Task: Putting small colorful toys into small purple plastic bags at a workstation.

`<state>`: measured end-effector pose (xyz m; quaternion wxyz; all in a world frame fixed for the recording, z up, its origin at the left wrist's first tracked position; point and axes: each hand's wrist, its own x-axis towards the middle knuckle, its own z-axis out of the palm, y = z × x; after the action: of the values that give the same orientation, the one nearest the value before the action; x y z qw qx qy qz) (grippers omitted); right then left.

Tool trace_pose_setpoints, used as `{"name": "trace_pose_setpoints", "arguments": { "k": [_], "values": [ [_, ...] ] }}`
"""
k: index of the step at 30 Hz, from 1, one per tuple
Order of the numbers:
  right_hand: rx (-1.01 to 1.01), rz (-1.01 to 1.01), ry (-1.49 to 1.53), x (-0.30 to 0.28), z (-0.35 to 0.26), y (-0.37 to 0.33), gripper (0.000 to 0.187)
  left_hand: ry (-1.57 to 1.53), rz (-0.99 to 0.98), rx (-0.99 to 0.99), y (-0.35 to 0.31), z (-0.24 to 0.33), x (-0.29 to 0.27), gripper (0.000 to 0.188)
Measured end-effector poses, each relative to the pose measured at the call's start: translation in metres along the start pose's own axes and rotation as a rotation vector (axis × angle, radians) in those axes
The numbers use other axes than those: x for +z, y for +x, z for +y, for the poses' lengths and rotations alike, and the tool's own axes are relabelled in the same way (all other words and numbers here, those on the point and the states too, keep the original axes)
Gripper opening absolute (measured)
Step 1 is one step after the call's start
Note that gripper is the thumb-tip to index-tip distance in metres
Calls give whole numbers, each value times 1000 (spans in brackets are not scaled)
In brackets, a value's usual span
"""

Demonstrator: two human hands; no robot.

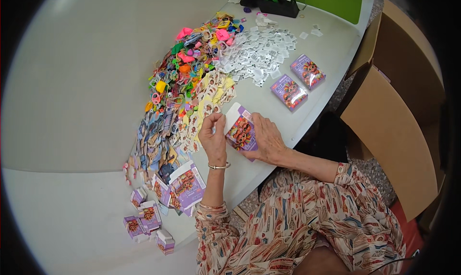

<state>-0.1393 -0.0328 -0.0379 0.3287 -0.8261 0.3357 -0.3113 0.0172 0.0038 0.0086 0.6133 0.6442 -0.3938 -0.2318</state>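
A small purple cardboard box (241, 133) with a colourful character picture is held over the table, its white flap (232, 114) standing up at the top. My right hand (268, 139) wraps round its right side, fingers along the edge and thumb underneath. At the box's left edge is my left hand (213, 135), its fingers curled in and thumb pressed toward them. What the left fingertips pinch, if anything, is hidden. Just beyond the left hand lies a spread of printed stickers (206, 95) on white and yellow sheets.
A heap of small bright toys (185, 59) and a pile of small white packets (259, 52) lie farther off. Two wrapped purple boxes (289, 92) sit at right. Flat purple cartons (187, 186) lie at left. A large cardboard box (389, 136) stands beyond the table's right edge. A black tape dispenser (280, 7) is at the back.
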Motion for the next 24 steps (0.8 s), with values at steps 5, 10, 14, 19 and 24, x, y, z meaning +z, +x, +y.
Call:
{"name": "trace_pose_setpoints", "arguments": {
  "k": [5, 10, 14, 19, 24],
  "values": [
    [1, 26, 94, -22, 7, 8, 101, 81, -20, 93, -3, 12, 9, 25],
    [100, -55, 278, -39, 5, 12, 99, 16, -158, 67, -33, 11, 19, 57],
    [58, 8, 304, -38, 8, 8, 97, -124, -101, 20, -44, 13, 29, 67],
    [133, -125, 390, -57, 6, 6, 95, -24, -145, 89, -47, 11, 30, 61],
    [186, -251, 459, -58, 18, 3, 94, -87, -343, -266, -40, 12, 12, 43]
  ]
}}
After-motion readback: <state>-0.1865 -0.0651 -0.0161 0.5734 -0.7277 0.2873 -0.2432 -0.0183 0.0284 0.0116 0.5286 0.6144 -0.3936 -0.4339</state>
